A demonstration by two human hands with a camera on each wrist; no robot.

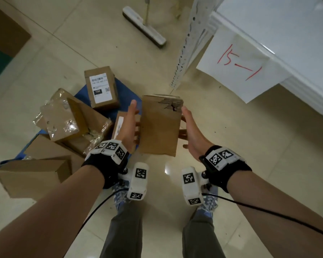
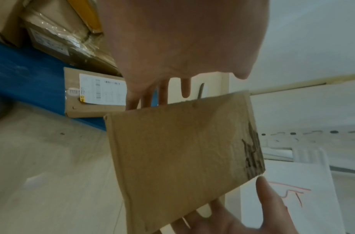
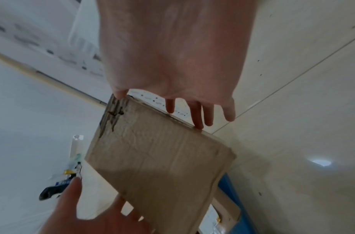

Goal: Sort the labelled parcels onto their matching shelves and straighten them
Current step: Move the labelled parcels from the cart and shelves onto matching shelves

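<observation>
Fingers: left hand (image 1: 128, 125) and right hand (image 1: 191, 134) press nearly straight fingers (image 3: 196, 116) against opposite sides of the flat brown cardboard parcel (image 1: 159, 125).
Parcel: held above the floor, near the white shelf (image 1: 280, 28).
Handling: probably light, stiff; torn corner, so grip the long edges.

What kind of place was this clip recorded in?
Probably a parcel sorting or storage room. Cardboard parcels with shipping labels lie heaped on the tiled floor, a white metal shelf carries a handwritten sign reading 15-1, and both hands hold a plain brown parcel.
</observation>
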